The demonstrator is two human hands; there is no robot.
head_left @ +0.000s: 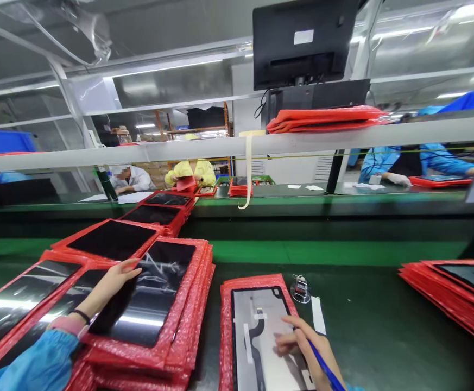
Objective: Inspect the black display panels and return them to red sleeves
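My left hand [117,281] is closed at the left edge of a glossy black screen panel [149,296], with fingertips just over its rim. That panel lies slightly askew on a stack of red bubble-wrap sleeves [198,293]. To the right, another screen panel [275,342] rests silver back up on red bubble wrap [225,309], showing a dark ribbon cable [257,347] and white tape strips. Over this silver back is my right hand [305,347], fingers bent, with a slim blue pen-like tool [324,366] held in it. The tool's exact kind cannot be made out.
More black panels [112,239] on red sleeves spread to the left. A further stack [460,293] is at the far right. A small clear-based item [301,288] and a white strip [318,315] lie near the silver panel. Tape [248,174] hangs from the rail; co-workers sit beyond.
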